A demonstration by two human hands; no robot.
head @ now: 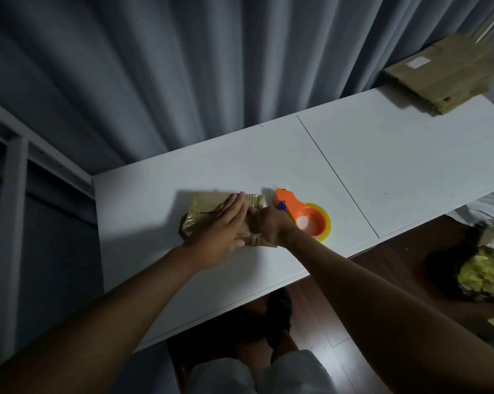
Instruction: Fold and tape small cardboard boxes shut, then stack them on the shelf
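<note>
A small brown cardboard box [203,207], partly wrapped in glossy tape, lies on the white table [382,172]. My left hand [220,231] lies flat on top of it with straight fingers pressing down. My right hand [268,226] grips the box's right end, fingers curled around the cardboard. Just right of the box sits an orange tape dispenser [305,214] holding a yellow-edged roll, close to my right wrist.
A stack of flat brown cardboard [445,72] rests at the table's far right corner. Grey curtains hang behind. A white shelf frame [15,177] stands at left. Crumpled yellow-green and dark wrapping [479,271] lies on the wooden floor at right.
</note>
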